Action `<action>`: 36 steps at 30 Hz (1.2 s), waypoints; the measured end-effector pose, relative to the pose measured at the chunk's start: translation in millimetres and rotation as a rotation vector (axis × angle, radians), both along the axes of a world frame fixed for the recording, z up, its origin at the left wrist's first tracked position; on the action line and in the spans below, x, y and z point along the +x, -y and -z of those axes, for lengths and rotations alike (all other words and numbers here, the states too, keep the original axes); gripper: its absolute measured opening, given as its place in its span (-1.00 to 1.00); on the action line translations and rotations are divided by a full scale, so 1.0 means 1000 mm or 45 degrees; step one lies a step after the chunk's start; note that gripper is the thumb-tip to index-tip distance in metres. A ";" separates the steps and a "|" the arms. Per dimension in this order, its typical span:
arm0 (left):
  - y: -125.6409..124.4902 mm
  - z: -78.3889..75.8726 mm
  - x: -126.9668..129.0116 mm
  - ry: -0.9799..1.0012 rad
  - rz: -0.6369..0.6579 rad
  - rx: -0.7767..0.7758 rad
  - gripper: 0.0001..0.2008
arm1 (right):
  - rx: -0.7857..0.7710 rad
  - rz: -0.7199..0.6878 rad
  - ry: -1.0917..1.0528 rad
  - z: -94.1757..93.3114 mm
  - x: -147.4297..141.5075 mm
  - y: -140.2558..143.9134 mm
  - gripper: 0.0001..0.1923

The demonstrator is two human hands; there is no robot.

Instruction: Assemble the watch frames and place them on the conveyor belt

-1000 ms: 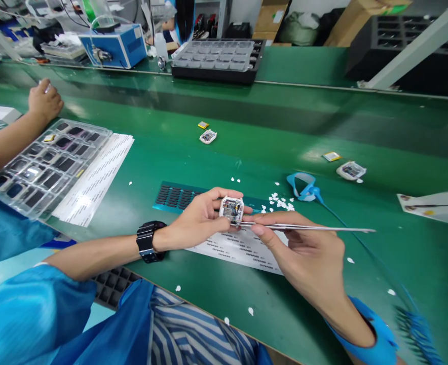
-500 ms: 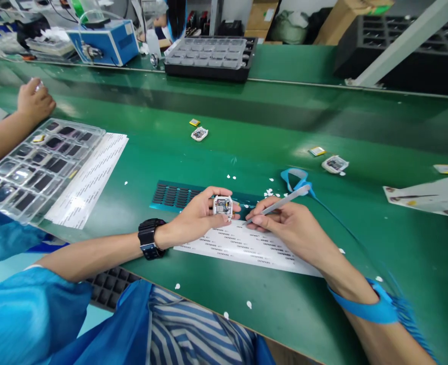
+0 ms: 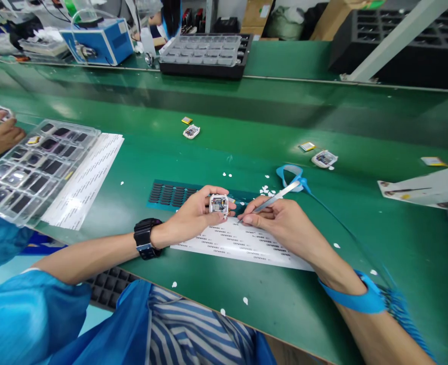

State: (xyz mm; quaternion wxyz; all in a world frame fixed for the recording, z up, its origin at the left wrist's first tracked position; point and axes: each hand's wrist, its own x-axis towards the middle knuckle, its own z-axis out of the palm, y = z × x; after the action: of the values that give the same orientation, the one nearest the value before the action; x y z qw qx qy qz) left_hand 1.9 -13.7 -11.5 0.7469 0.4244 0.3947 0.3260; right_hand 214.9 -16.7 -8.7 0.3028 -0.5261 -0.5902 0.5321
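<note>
White watch case (image 3: 218, 204) pinched in left hand (image 3: 193, 218); right hand (image 3: 285, 225) grips tweezers (image 3: 275, 197) beside it.

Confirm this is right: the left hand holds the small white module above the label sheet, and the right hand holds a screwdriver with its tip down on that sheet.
Not quite. The head view shows the right hand holding tweezers, not a screwdriver. The rest stands: the left hand holds the white module above the label sheet, tweezer tip on the sheet.
</note>
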 end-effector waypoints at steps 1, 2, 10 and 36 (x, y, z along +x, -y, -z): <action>0.000 0.000 0.000 0.001 -0.003 0.000 -0.55 | -0.010 -0.002 0.000 0.000 0.000 0.000 -0.46; 0.000 0.000 0.000 0.006 -0.005 0.002 -0.55 | -0.017 -0.002 -0.004 0.000 -0.001 0.000 -0.46; 0.000 0.002 -0.001 0.023 0.002 0.031 -0.55 | -0.035 0.022 -0.021 -0.001 -0.002 0.000 -0.42; -0.001 0.003 0.001 0.169 -0.047 -0.019 -0.55 | 0.037 0.635 -0.292 0.000 -0.009 0.004 -0.48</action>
State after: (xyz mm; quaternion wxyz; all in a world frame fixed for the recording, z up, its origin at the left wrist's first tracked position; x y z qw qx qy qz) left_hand 2.9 -12.8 -14.9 0.7684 0.3890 0.3543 0.3642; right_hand 206.4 -21.0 -8.6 0.4969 -0.5871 -0.4119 0.4886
